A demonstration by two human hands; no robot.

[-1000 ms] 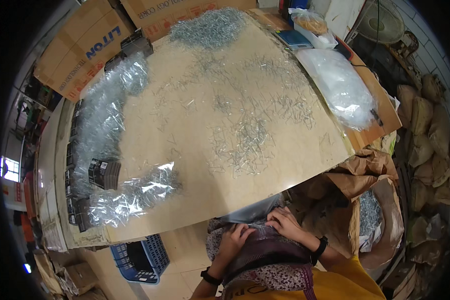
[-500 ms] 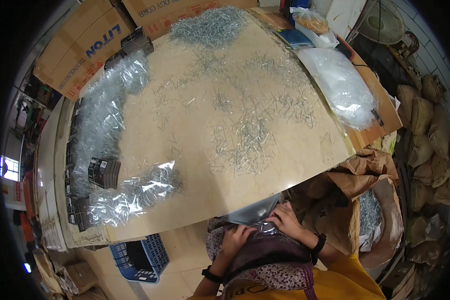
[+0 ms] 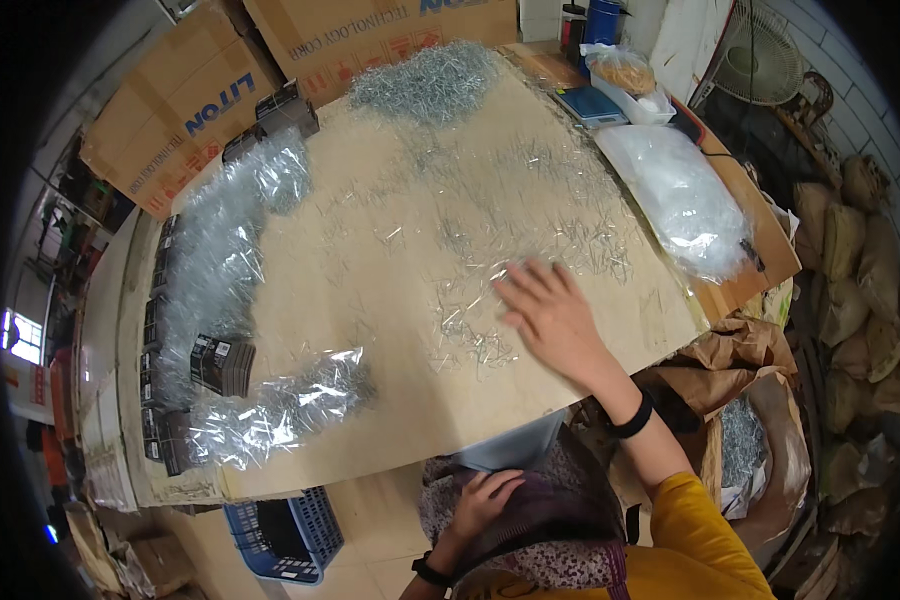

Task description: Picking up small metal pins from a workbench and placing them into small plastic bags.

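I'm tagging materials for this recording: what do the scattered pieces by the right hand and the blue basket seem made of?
Scattered pieces by the right hand: probably bare metal wire, shiny, judging by thin silvery glints. Blue basket: likely plastic, smooth, given its even colour and regular openings.

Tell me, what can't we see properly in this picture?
- Head view: under the right grip, hidden by that grip itself.
- Head view: right grip blurred, so whether it touches the wires is unclear.
- Head view: wires too small and tangled to count.
- Head view: left grip's palm, hidden by its own back.
- Head view: far box's top, cut off by the upper edge.
- Head view: part of the basket, hidden by the table.
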